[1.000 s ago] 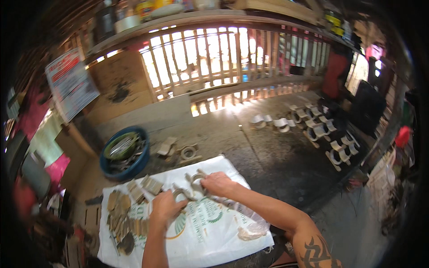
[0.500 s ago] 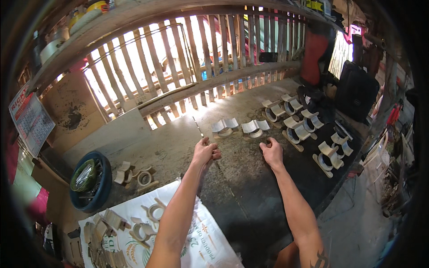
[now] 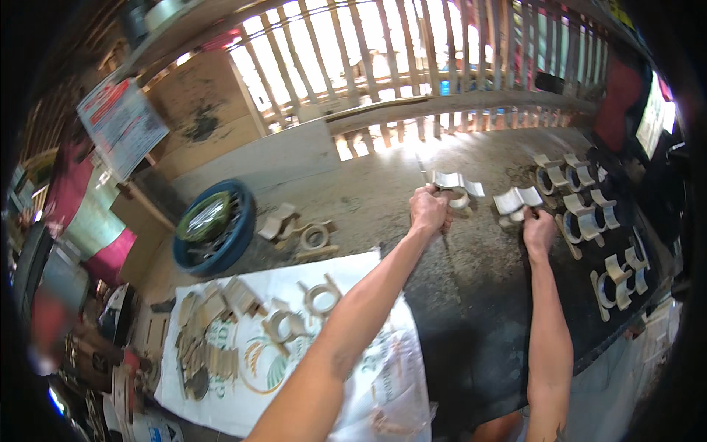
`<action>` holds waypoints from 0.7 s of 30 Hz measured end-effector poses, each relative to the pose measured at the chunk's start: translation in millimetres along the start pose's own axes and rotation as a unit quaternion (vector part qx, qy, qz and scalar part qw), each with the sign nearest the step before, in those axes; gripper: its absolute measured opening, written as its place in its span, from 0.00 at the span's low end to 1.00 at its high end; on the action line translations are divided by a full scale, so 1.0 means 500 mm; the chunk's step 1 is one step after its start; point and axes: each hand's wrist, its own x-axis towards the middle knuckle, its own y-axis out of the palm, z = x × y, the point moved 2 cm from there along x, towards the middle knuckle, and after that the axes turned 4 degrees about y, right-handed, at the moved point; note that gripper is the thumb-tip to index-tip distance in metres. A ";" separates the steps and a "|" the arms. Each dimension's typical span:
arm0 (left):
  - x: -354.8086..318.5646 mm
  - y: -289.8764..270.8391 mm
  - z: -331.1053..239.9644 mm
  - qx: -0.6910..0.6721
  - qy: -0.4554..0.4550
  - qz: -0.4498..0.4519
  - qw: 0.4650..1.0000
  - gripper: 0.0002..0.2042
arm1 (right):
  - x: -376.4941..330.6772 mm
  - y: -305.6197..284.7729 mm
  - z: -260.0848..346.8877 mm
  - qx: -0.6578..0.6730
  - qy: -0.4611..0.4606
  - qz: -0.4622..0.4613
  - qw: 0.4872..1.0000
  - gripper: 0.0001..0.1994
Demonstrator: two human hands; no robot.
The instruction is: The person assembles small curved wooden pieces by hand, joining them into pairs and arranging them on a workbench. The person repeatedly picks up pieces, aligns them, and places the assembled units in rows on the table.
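A thin, stick-like tool rises from my left hand, whose fingers are closed around it. Just beyond that hand stands a pale piece with a wavy top and a ring-shaped base. To its right is a similar wavy-topped piece. My right hand pinches this one at its near right edge, partly covering its base. Both pieces rest on the worn dark tabletop.
More wavy-topped pieces stand in groups at the right. A blue basin with a plastic-wrapped green bundle sits at the left. Loose ring and curved parts lie on a white printed sack. A slatted wall runs behind.
The view has swung left, so the table things appear farther right. My right hand has moved forward to the right-hand wavy piece and now touches it. The left still grips the stick-like tool.
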 end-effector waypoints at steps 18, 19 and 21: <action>-0.729 -0.850 -0.097 0.529 -0.030 0.037 0.847 0.15 | -0.744 -0.130 0.432 -0.145 -0.323 0.410 0.841 0.13; -0.714 -0.858 -0.078 0.537 -0.067 0.051 0.839 0.15 | -0.758 -0.105 0.435 -0.160 -0.321 0.415 0.836 0.14; -0.680 -0.859 -0.051 0.507 -0.124 0.072 0.850 0.17 | -0.775 -0.063 0.438 -0.188 -0.322 0.421 0.827 0.14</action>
